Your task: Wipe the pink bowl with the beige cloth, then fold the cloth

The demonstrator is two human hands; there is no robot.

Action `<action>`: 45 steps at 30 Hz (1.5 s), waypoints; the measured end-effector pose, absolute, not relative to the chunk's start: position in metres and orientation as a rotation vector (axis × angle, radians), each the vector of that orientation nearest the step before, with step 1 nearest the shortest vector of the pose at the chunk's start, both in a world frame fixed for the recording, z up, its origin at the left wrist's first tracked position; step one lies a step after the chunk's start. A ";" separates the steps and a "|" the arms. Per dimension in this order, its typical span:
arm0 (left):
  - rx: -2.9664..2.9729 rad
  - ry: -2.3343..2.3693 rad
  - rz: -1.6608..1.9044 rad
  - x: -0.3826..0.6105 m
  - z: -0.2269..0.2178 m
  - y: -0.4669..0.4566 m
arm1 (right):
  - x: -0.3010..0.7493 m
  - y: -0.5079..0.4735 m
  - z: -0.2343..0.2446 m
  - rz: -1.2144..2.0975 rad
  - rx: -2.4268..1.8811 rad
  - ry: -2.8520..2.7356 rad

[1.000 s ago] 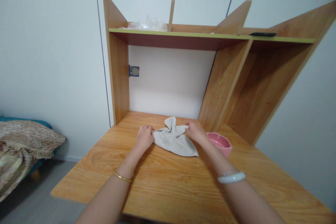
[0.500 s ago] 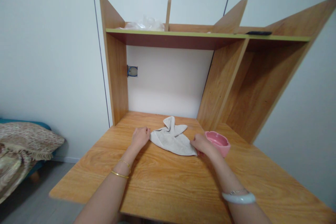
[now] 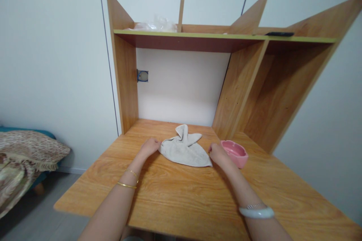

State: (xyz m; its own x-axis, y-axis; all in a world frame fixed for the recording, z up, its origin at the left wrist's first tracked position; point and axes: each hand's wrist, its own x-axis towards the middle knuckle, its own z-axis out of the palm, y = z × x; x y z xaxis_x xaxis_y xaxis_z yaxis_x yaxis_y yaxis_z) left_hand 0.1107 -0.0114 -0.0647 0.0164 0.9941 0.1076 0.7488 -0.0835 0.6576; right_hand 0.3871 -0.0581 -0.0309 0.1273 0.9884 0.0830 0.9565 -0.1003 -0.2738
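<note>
A grey cloth (image 3: 185,151) lies rumpled on the wooden desk (image 3: 175,192), with one corner standing up at the back. My left hand (image 3: 149,147) pinches the cloth's left corner, fingers closed. At the cloth's right corner my right hand (image 3: 217,153) has its fingers curled on or beside the edge. A pink ashtray (image 3: 234,152) sits just right of my right hand.
The desk has a hutch with wooden dividers (image 3: 240,86) and an upper shelf (image 3: 223,37) holding a clear plastic bag (image 3: 154,26) and a dark flat object (image 3: 278,34). A bed with a patterned blanket (image 3: 22,162) stands at the lower left.
My right hand moved from the cloth's far right corner to its near right corner. My left hand stayed on the left corner, and the cloth shifted slightly.
</note>
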 end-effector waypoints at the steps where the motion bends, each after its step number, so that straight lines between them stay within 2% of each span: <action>1: 1.881 1.778 0.773 0.110 -0.065 -0.011 | 0.387 -0.059 -0.031 0.169 -2.176 -1.926; 12: 1.935 1.775 0.722 0.112 -0.057 -0.022 | 0.382 -0.057 -0.031 0.253 -2.209 -1.937; 19: 1.976 2.139 0.391 0.116 -0.035 -0.039 | 0.383 -0.054 -0.039 0.176 -2.188 -1.939; 27: 2.018 2.106 0.170 0.113 -0.026 -0.047 | 0.384 -0.053 -0.041 0.142 -2.208 -1.955; 37: 2.253 2.059 0.511 0.128 -0.035 -0.042 | 0.386 -0.045 -0.049 0.186 -2.126 -1.964; 45: 2.409 1.868 0.586 0.134 -0.052 -0.039 | 0.384 -0.043 -0.051 0.228 -2.114 -1.959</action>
